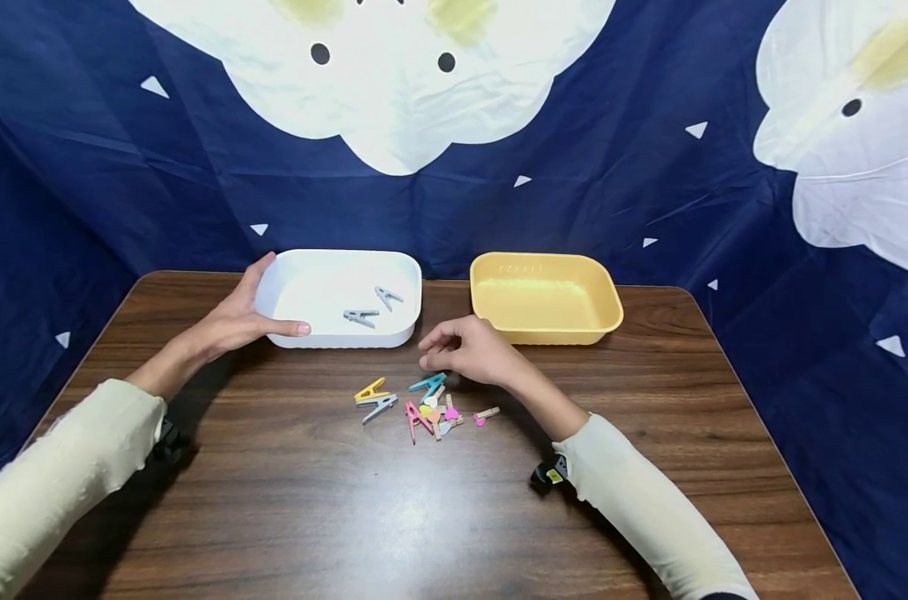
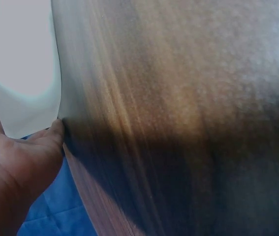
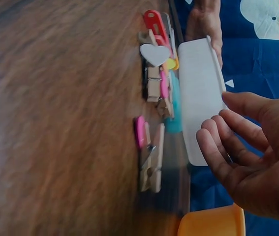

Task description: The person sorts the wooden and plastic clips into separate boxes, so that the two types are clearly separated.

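Note:
My left hand (image 1: 239, 317) holds the left end of a white plastic basin (image 1: 348, 341), thumb along its front wall and fingers at the back corner. Two grey clothespins (image 1: 361, 317) lie inside that basin. Above the table, between the two basins, hovers my right hand (image 1: 478, 350), its fingers loosely bent with nothing between them. Just below it lies a pile with a teal clothespin (image 1: 428, 384), a pink clothespin (image 1: 418, 419) and several small wooden clips (image 3: 153, 84) with coloured hearts. One wooden clip with a pink heart (image 3: 151, 162) lies apart, to the right.
A yellow basin (image 1: 545, 337) stands at the back right with bare inner walls. Left of the pile, a yellow clothespin (image 1: 371, 389) and a grey clothespin (image 1: 378, 407) lie close together. Behind the wooden table (image 1: 288, 500) hangs a dark blue patterned cloth (image 1: 438, 217).

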Motion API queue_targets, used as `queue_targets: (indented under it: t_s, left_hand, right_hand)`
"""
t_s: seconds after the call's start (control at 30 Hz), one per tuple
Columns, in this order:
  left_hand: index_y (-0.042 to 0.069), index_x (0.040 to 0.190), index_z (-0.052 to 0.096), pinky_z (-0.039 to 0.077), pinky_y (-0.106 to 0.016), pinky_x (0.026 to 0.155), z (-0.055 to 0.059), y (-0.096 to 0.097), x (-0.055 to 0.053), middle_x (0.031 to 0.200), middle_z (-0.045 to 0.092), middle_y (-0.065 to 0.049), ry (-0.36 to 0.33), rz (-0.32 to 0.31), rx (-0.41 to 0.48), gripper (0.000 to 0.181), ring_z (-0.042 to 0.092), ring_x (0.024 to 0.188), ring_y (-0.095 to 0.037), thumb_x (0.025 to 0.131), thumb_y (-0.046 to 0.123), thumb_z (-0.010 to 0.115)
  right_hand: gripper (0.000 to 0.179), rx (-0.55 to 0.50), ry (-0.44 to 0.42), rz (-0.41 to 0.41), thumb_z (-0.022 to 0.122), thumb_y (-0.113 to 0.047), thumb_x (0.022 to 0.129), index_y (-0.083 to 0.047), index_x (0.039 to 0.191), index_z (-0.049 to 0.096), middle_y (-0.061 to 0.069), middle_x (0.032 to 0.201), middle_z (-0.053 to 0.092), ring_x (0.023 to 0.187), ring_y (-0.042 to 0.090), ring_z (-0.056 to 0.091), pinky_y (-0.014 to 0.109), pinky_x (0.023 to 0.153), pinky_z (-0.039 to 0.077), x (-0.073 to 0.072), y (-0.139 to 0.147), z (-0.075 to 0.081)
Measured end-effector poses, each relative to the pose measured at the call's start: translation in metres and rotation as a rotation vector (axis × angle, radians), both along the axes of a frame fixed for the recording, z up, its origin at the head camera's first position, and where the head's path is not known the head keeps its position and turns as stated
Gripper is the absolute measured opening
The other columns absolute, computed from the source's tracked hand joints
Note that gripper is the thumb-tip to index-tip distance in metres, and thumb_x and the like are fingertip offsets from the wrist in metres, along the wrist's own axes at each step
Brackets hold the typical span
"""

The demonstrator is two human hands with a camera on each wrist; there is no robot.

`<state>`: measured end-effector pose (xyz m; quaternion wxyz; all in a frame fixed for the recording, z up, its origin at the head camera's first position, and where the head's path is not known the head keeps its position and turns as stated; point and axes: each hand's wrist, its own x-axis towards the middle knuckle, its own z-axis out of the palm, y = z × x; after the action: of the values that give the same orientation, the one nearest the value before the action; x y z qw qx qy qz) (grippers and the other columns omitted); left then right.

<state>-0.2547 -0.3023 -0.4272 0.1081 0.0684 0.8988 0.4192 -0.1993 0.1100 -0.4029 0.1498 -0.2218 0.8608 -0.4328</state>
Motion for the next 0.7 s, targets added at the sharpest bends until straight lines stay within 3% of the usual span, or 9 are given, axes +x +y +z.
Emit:
queue_targets:
  t_s: [0.2,0.7]
  left_hand:
    - [0.021,0.18,-0.021,0.008,-0.07,0.14,0.0,0.0,0.0,0.19,-0.015,-0.016,-0.018,-0.003,0.01,0.149,0.0,0.175,-0.047,0.089,0.028,0.097]
    - [0.02,0.179,-0.021,0.006,-0.07,0.141,0.002,0.001,0.0,0.19,-0.018,-0.014,-0.024,-0.004,0.02,0.15,-0.003,0.175,-0.046,0.088,0.025,0.098]
  right_hand:
    - [0.022,0.013,-0.034,0.056,0.088,-0.011,0.097,-0.003,0.118,0.085,0.006,0.108,0.086,0.091,0.008,0.073,0.022,0.085,0.061,0.0,0.009,-0.008]
    - [0.025,0.035,-0.084,0.107,0.087,-0.007,0.098,-0.003,0.122,0.085,0.006,0.109,0.085,0.094,0.005,0.071,0.022,0.088,0.061,0.002,0.026,-0.023]
